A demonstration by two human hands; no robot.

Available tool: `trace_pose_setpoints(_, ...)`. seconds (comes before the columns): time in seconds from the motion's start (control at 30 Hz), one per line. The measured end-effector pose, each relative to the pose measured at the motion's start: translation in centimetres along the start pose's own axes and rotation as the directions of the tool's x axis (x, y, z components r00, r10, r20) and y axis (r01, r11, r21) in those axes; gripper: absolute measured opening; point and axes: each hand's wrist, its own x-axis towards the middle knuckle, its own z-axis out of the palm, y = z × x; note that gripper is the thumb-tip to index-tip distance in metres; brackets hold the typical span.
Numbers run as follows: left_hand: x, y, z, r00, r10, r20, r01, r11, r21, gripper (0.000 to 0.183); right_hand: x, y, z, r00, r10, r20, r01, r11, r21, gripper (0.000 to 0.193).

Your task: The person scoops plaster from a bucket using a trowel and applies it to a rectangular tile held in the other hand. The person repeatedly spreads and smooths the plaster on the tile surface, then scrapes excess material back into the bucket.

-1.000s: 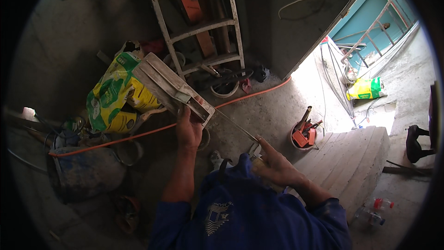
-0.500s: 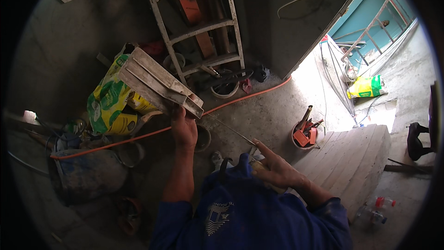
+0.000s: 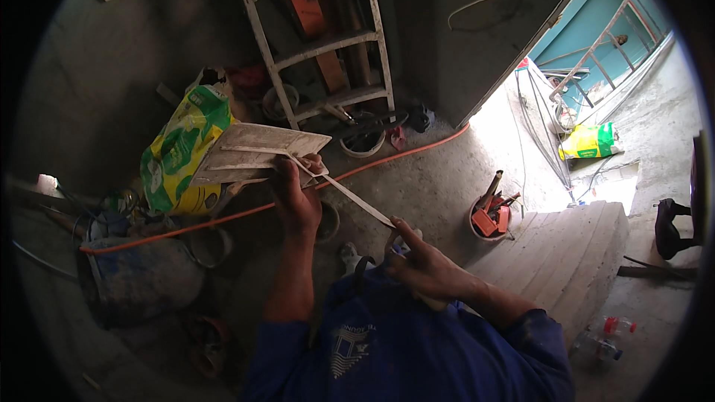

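My left hand [image 3: 296,197] is closed round the grip of a pale, mortar-stained plastering float [image 3: 249,147], held tilted above the floor with its flat plate pointing left. In my right hand [image 3: 428,262], in front of my chest, is a long, narrow, pale blade-like tool [image 3: 357,203]. My index finger lies along its near end, and its far end reaches over the float beside the left hand. The palm hides the tool's handle. Whether the blade touches the float, I cannot tell.
An orange hose [image 3: 402,155] crosses the floor. Green-and-yellow sacks [image 3: 182,149] and a blue drum [image 3: 149,279] stand left. A ladder [image 3: 325,46] leans ahead, near a bucket [image 3: 363,145]. A tool bucket [image 3: 490,217] and a plank surface [image 3: 555,249] are right; plastic bottles [image 3: 602,339] lie lower right.
The float has turned in my left hand, showing more of its flat plate. My right hand has moved slightly left and up, and the blade now shows its broader side across the float.
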Motion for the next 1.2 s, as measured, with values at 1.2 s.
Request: trace_pose_setpoints(1.2,2.8,-1.9,1.4,0.899,-0.321,-0.298,0.153,0.868,-0.472,0.043,2.2,1.1,-0.6,0.993,-0.106,-0.057,0.119,0.930,0.347,0.092)
